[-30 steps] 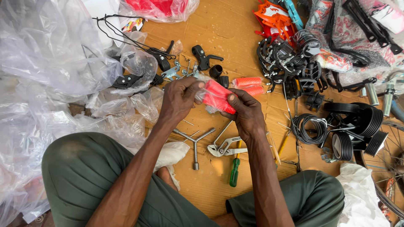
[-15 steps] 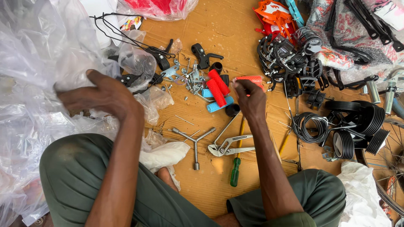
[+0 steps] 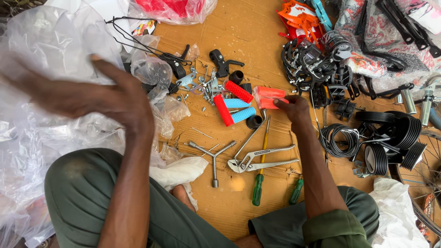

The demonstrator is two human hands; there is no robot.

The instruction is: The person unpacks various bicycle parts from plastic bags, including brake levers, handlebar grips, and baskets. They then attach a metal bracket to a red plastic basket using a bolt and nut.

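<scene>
Head view: a brown cardboard floor sheet (image 3: 239, 36) is lying crowded with parts, bare only near the pliers (image 3: 262, 160). The right hand (image 3: 294, 108) is gripping a red grip (image 3: 268, 97) beside black cables (image 3: 340, 138); the left hand (image 3: 87, 96), blurred, is spreading unclenched over clear plastic bags (image 3: 41, 50) at the left edge.

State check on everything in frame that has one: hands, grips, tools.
left hand: open, blurred, over clear plastic bags
right hand: fingers on wrapped red grip
red grips: unwrapped, lying loose
blue grips: unwrapped, lying loose
pliers: jaws slightly open
Y-wrench: lying flat
</scene>
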